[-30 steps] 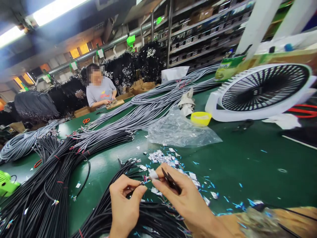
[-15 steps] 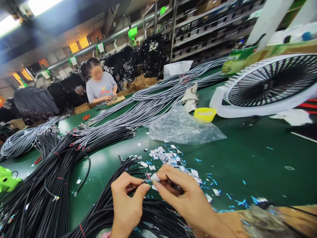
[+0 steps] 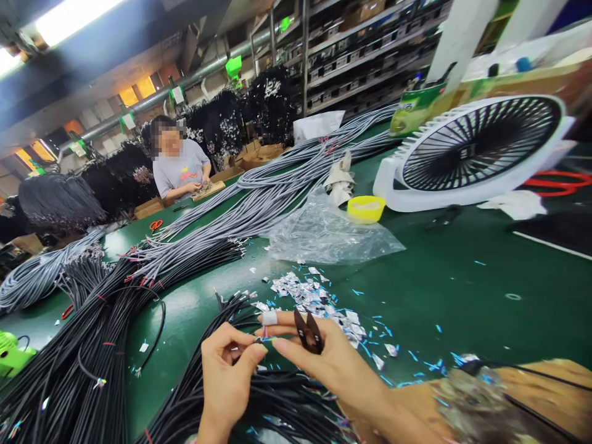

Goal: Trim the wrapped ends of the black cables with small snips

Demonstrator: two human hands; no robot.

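My left hand (image 3: pixel 229 370) pinches the end of a black cable between thumb and forefinger. Thin coloured wires (image 3: pixel 266 338) fan out from that cable end towards the other hand. My right hand (image 3: pixel 333 357) carries dark snips (image 3: pixel 308 333) in its curled fingers, their two blades pointing up and apart. Its thumb reaches to the wires, and one stretched finger wears a white wrap (image 3: pixel 269 317) at the tip. Below both hands lies a bundle of black cables (image 3: pixel 287 394). Behind them, silvery foil scraps (image 3: pixel 300 293) and short blue bits are scattered over the green table (image 3: pixel 444 265).
Grey cables (image 3: pixel 259 209) run across the table beside a clear plastic bag (image 3: pixel 328 237) and a yellow dish (image 3: pixel 366 209). A white fan (image 3: pixel 393 191) stands at the right. Across the table, a person (image 3: pixel 180 166) in a grey shirt works with both hands.
The view has shifted a little. My right fingers have straightened and lifted away from the pinch, and the snips in that hand now show their blades spread. My left hand keeps its hold.
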